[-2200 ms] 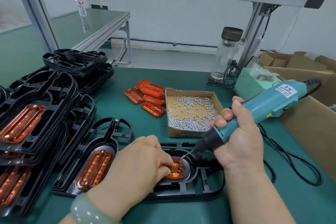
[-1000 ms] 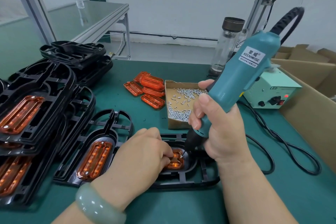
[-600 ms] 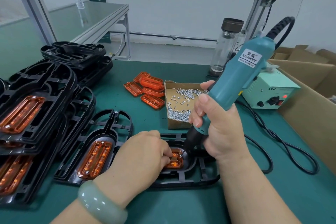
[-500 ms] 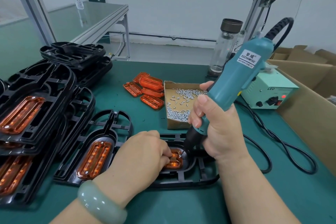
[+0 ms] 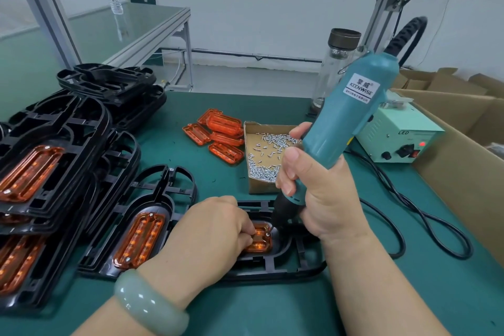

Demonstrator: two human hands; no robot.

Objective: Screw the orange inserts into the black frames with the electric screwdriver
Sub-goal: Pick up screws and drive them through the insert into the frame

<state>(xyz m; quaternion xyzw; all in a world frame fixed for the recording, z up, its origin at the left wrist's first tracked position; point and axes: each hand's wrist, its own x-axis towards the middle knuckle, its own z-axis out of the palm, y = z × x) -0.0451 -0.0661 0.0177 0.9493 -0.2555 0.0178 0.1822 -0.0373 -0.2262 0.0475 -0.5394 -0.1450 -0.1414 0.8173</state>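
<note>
Orange against black, the insert [image 5: 259, 240] sits in a black frame [image 5: 272, 273] just in front of the screw box [image 5: 261, 185]. The right hand [image 5: 319, 194] is clamped round the electric screwdriver [image 5: 346, 117], bit on a corner screw [image 5: 268, 234]; the left hand [image 5: 207, 229] pins the insert with curled fingers. Left of the box lie finished frames [image 5: 90, 123]; just beside its left wall, loose inserts [image 5: 221, 136] and, further off, empty frames [image 5: 109, 82] wait, so much work remains, I'd say.

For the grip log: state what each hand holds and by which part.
Right hand grips the electric screwdriver round its lower teal body. Left hand holds the orange insert down in the black frame, fingertips on its left part.
</note>
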